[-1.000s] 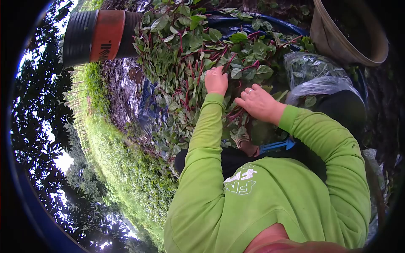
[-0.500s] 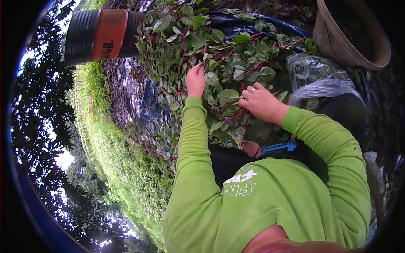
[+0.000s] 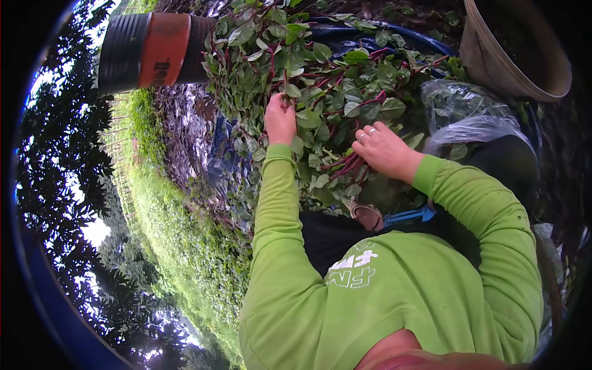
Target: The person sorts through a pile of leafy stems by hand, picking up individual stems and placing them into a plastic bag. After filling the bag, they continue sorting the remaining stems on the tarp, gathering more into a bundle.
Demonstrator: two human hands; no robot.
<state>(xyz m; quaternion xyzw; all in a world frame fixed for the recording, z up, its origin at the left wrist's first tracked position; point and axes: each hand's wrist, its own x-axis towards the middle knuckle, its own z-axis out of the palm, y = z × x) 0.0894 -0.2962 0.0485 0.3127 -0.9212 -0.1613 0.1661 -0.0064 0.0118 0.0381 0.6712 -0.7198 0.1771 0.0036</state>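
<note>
A large heap of Malabar spinach [image 3: 345, 80], with green leaves and red stems, lies in front of me. My left hand [image 3: 281, 119] is closed in a pinch on a sprig of Malabar spinach [image 3: 292, 90] at the near left part of the heap. Lower and to the right, my right hand [image 3: 383, 148], with rings on its fingers, is wrapped around a bunch of red Malabar spinach stems [image 3: 347, 164]. The stem ends stick out below its fingers, while the grip itself is partly hidden.
A clear plastic bag [image 3: 465, 114] with greens inside sits right of the heap, below a tan bucket [image 3: 493, 58]. A black and red drum [image 3: 163, 52] stands at the upper left. Blue sheeting [image 3: 407, 40] shows under the greens. A blue strap-like object [image 3: 410, 215] is near my foot.
My left hand has shifted slightly left and now holds a leafy sprig upright. My right hand stays nearly in place, and the stems in it show more below the fingers.
</note>
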